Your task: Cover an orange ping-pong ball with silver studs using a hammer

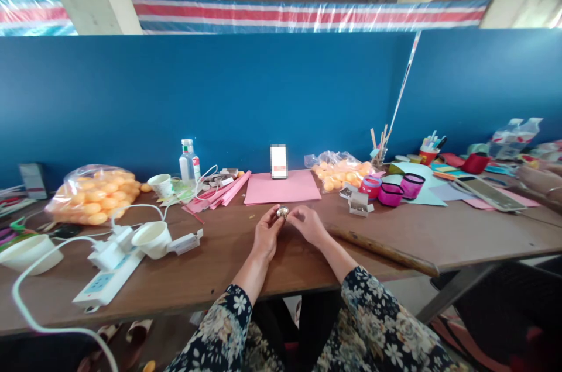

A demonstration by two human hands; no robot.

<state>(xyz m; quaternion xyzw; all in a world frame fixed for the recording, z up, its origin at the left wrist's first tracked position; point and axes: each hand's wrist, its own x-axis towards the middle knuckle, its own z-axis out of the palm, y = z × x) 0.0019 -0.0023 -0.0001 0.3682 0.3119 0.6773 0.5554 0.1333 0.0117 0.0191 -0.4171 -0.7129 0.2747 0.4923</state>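
Small shiny metallic piece (282, 212), one: raised above the tabletop (474, 234), between both hands. Fingers of the left hand (266, 234): closed on the piece, with a pinch near the tips, apparently to steady it and leave its top exposed. Fingers of the right hand (309, 226): bent, tips together just beside the piece; grasp or mere nearness impossible to tell at this size.

Pink sheets (285, 192): flat, straight ahead of the hands. Phone (279, 162): upright at the back of the sheets, probably for easy viewing, screen blurred out. Open white box (360, 206): to the right, contents too small to identify, seemingly placed within easy reach. Pink and purple fabric bands (390, 193): grouped beside the box. Wooden stick (386, 250): aslant near the right forearm, perhaps laid aside for elbow room.

Bags of orange balls, two: right bag (340, 171) behind the box; left bag (99, 195) at far left, plastic presumably against rolling. Power strip (109, 281): front left, with plugs and cables, likely for charging.
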